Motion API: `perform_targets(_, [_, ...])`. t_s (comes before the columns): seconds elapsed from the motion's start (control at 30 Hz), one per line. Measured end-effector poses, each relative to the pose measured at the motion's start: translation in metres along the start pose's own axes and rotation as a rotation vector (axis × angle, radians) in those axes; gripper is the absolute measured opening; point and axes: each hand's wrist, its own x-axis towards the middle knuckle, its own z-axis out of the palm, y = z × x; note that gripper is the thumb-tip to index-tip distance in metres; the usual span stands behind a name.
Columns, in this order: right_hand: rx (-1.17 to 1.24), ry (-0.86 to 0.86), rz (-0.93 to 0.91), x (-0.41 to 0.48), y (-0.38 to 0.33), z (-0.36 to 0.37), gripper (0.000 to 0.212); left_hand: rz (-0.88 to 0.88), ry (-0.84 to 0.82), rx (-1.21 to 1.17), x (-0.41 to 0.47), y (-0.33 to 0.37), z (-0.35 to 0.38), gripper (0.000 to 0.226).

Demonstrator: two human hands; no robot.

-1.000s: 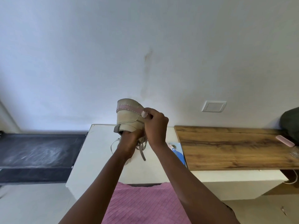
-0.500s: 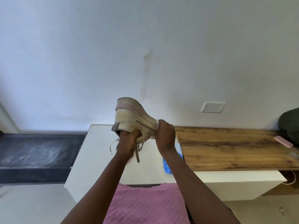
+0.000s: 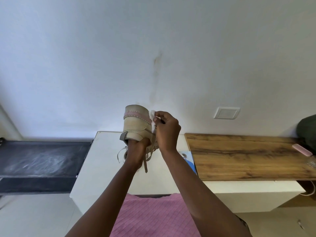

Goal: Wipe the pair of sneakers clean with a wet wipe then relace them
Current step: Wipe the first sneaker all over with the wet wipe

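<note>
A beige sneaker (image 3: 136, 124) with a pink stitched band is held up above the white cabinet, its sole turned upward. My left hand (image 3: 136, 150) grips it from below at the opening, and loose beige laces (image 3: 145, 161) dangle under it. My right hand (image 3: 166, 130) pinches a white wet wipe (image 3: 152, 123) against the shoe's right side near the sole. The second sneaker is not visible.
The white cabinet (image 3: 102, 161) stands in front of me, with a blue and white packet (image 3: 189, 160) at its right edge. A wooden shelf (image 3: 248, 156) to the right bears a pink object (image 3: 301, 149). A dark surface (image 3: 39, 159) lies to the left.
The right hand with the wipe has moved up from the shoe's lower side to near the sole. The shoe has tilted back more upright in the left hand.
</note>
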Motion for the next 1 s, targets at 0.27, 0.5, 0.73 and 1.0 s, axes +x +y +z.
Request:
perform_targets(0.27, [-0.567,-0.052,-0.436,-0.007,0.049,-0.002,0.021,-0.042,0.055,-0.03,-0.001,-0.002,-0.002,0.023])
perform_targets(0.5, [-0.45,-0.07,-0.209,-0.007,0.034,-0.005,0.019,-0.033,0.021,-0.05,-0.006,0.0,0.005,0.017])
perform_targets(0.73, [-0.128,-0.001,-0.297,-0.014,0.012,-0.004,0.018,0.002,-0.017,-0.102,-0.001,0.003,0.003,0.031])
perform_targets(1.0, [-0.255,-0.074,-0.392,-0.011,0.017,-0.01,0.016,0.008,0.005,-0.109,0.0,0.004,0.0,0.026])
